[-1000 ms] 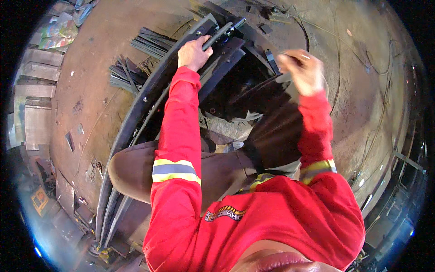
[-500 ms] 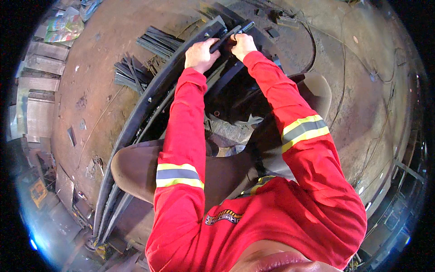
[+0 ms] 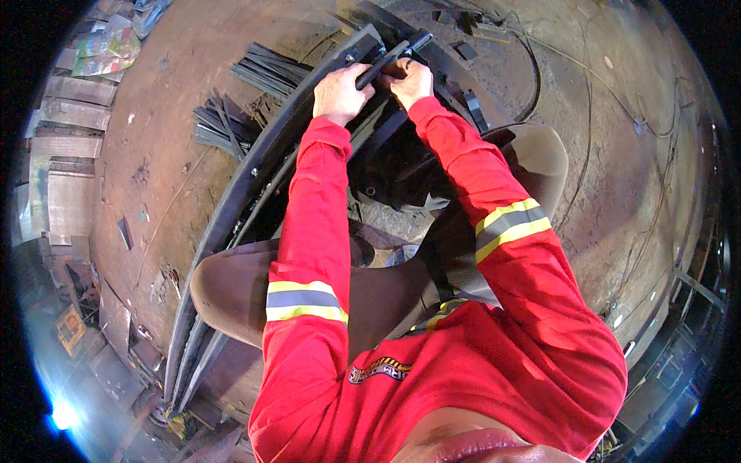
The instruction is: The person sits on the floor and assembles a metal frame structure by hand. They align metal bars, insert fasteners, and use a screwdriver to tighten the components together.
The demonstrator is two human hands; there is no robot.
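Long dark metal beams (image 3: 224,208) run from the far middle down to the near left, beside my bent legs. Over their far end lies a short, narrow dark metal bar (image 3: 381,66), tilted up toward the right. My left hand (image 3: 338,94) is closed around its lower end, thumb along it. My right hand (image 3: 411,82) is just right of the bar, fingers curled in a pinch close to its edge. Whatever those fingertips hold, if anything, is hidden. A bright bolt-like piece (image 3: 350,59) sits on the beam beyond my left hand.
Bundles of dark metal strips (image 3: 270,71) and more strips (image 3: 222,127) lie on the brown floor left of the beams. Flat metal plates (image 3: 71,193) line the far left. Cables (image 3: 590,92) trail over the floor at right. A bright blue-white glow (image 3: 65,415) shows at lower left.
My right hand has drawn slightly left and down, its fingers more curled beside the bar. My left hand has kept its hold, almost unmoved. The glow at lower left has grown brighter.
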